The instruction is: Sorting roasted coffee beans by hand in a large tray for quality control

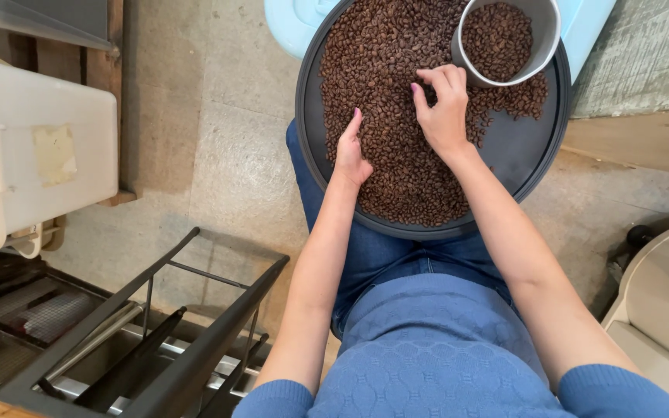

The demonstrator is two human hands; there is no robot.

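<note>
At the far left a white plastic bin (36, 147) stands on a wooden frame, and below it a dark metal rack (156, 340) crosses the stone floor (234, 155). Across your lap lies a round dark tray (524, 151), covered over its left and middle parts with roasted coffee beans (385, 85). Your left hand (350, 151) rests on the beans near the tray's left edge, its grip narrow, fingers flat and together, holding nothing. Just to its right, your right hand (443, 104) is in the middle of the tray with fingertips bent into the beans; its grip is pinched close, though you cannot tell whether a bean is caught in it. Touching that hand at the tray's upper right edge, a grey cup (543, 42) leans, partly filled with beans. The tray's lower right part is bare.
</note>
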